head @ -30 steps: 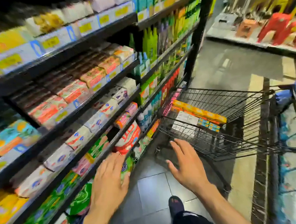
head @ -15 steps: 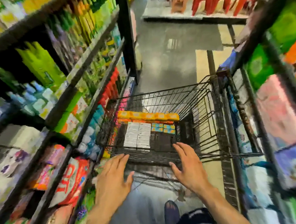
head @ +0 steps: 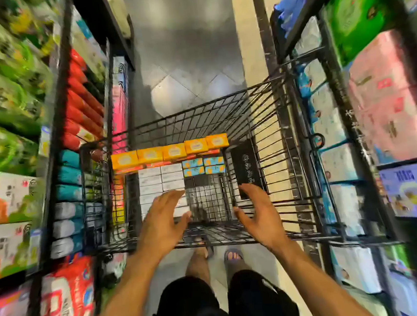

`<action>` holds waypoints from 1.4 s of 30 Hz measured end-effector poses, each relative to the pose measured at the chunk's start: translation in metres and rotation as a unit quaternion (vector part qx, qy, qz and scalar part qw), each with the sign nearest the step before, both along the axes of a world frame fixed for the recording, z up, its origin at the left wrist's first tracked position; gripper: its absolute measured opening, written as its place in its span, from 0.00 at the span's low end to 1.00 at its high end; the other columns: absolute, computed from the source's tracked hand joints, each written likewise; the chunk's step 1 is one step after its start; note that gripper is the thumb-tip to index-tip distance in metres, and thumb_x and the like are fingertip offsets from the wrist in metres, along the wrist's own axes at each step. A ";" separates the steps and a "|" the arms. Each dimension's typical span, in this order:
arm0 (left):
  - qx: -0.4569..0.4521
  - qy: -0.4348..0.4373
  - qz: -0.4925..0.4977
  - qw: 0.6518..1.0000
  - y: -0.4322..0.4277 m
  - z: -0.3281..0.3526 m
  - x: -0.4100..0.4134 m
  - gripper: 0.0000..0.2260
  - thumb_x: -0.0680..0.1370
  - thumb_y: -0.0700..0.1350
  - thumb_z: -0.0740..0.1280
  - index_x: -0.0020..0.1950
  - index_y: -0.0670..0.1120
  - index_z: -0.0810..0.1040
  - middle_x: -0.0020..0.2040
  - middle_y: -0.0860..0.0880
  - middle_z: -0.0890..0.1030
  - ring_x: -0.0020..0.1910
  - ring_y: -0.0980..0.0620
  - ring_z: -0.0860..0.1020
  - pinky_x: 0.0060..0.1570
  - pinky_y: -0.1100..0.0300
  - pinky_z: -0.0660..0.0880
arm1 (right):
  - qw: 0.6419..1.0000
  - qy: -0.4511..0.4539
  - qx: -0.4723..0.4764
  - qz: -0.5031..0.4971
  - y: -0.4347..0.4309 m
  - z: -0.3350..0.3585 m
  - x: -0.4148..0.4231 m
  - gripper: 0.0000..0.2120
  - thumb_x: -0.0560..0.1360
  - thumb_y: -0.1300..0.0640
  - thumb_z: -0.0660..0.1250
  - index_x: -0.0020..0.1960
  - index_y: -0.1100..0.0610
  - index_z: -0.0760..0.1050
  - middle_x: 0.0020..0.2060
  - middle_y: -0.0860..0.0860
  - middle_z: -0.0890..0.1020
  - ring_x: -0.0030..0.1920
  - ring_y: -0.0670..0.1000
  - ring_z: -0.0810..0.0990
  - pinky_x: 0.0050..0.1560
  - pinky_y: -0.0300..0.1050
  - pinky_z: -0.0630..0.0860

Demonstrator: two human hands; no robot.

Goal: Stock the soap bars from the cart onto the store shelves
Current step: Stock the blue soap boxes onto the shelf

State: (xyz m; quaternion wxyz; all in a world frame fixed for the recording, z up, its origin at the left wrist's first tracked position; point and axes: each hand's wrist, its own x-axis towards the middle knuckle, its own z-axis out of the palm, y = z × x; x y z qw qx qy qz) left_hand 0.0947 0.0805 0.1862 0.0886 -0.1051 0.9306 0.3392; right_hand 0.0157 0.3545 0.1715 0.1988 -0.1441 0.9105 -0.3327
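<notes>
soap boxes point(head: 161, 180) lie in the wire cart point(head: 273, 156), just beyond the left hand point(head: 161, 223) and its spread fingers point(head: 173, 195); right hand point(head: 258, 214) equally wide, empty.

1 cart point(head: 288, 165) w/ 5 orange boxes point(head: 173, 152) & 4 blue boxes point(head: 203, 166).

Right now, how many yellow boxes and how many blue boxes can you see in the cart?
Yellow boxes: 5
Blue boxes: 4
Total: 9, all in the cart. The white boxes are left out: the left hand hides some.
</notes>
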 end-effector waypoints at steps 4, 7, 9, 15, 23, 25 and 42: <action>0.046 -0.064 -0.004 0.997 -0.017 -0.068 -0.056 0.22 0.78 0.54 0.69 0.72 0.54 0.73 0.68 0.50 0.76 0.69 0.48 0.71 0.66 0.54 0.70 | 0.997 -0.061 0.016 -0.033 -0.024 -0.058 -0.044 0.26 0.79 0.48 0.70 0.74 0.54 0.69 0.71 0.54 0.74 0.71 0.54 0.71 0.71 0.47 0.68; 0.069 -0.118 0.006 0.991 -0.020 -0.128 -0.091 0.23 0.76 0.54 0.69 0.70 0.50 0.75 0.66 0.47 0.78 0.67 0.44 0.73 0.64 0.52 0.72 | 0.993 -0.093 0.004 -0.074 -0.044 -0.111 -0.074 0.25 0.79 0.52 0.71 0.73 0.58 0.71 0.69 0.56 0.76 0.69 0.53 0.73 0.68 0.41 0.66; 0.068 -0.124 0.015 0.990 -0.021 -0.169 -0.111 0.23 0.75 0.51 0.72 0.70 0.49 0.76 0.65 0.46 0.79 0.65 0.44 0.75 0.63 0.55 0.71 | 0.987 -0.114 -0.014 -0.110 -0.057 -0.154 -0.093 0.24 0.78 0.53 0.72 0.71 0.58 0.73 0.67 0.56 0.77 0.66 0.51 0.75 0.68 0.45 0.70; 0.038 -0.111 0.021 0.993 -0.020 -0.276 -0.149 0.22 0.73 0.54 0.69 0.65 0.47 0.79 0.61 0.46 0.81 0.62 0.41 0.77 0.64 0.56 0.68 | 0.984 -0.122 -0.005 -0.133 -0.080 -0.278 -0.124 0.23 0.74 0.54 0.73 0.66 0.61 0.76 0.63 0.59 0.78 0.66 0.58 0.75 0.71 0.41 0.68; -0.073 -0.054 -0.003 0.996 -0.015 -0.343 -0.153 0.22 0.72 0.57 0.67 0.63 0.52 0.80 0.61 0.49 0.78 0.60 0.42 0.74 0.60 0.47 0.65 | 0.995 0.019 0.001 -0.096 -0.084 -0.337 -0.137 0.18 0.72 0.52 0.70 0.58 0.61 0.79 0.56 0.58 0.78 0.59 0.57 0.74 0.62 0.47 0.68; -0.081 -0.027 0.000 0.996 -0.012 -0.349 -0.153 0.20 0.75 0.59 0.65 0.63 0.52 0.80 0.59 0.49 0.77 0.57 0.43 0.73 0.57 0.47 0.65 | 0.996 0.037 0.001 -0.077 -0.080 -0.345 -0.138 0.20 0.71 0.55 0.74 0.59 0.62 0.79 0.57 0.56 0.76 0.60 0.55 0.72 0.62 0.45 0.67; 0.220 -0.058 0.210 0.951 -0.030 -0.164 -0.156 0.17 0.72 0.41 0.79 0.58 0.49 0.82 0.57 0.50 0.83 0.54 0.67 0.79 0.55 0.67 0.78 | 0.972 -0.152 -0.083 -0.156 -0.094 -0.189 -0.116 0.19 0.73 0.59 0.78 0.62 0.54 0.80 0.56 0.47 0.81 0.55 0.46 0.81 0.58 0.40 0.79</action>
